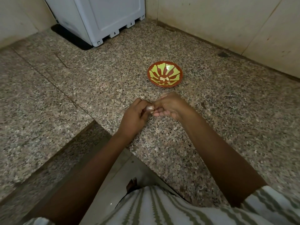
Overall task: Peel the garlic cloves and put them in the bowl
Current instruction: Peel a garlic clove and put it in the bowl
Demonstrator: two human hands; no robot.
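Pale clove point(149, 108) between fingers point(160, 113) (left hand point(134, 117), right hand point(170, 108))

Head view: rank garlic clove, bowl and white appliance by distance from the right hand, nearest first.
1. garlic clove: pinched between the right hand and the left hand.
2. bowl: just beyond the hands, straight ahead.
3. white appliance: far back, to the left, against the wall.

bowl point(165, 73) on counter point(97, 88), behind hands point(151, 111)
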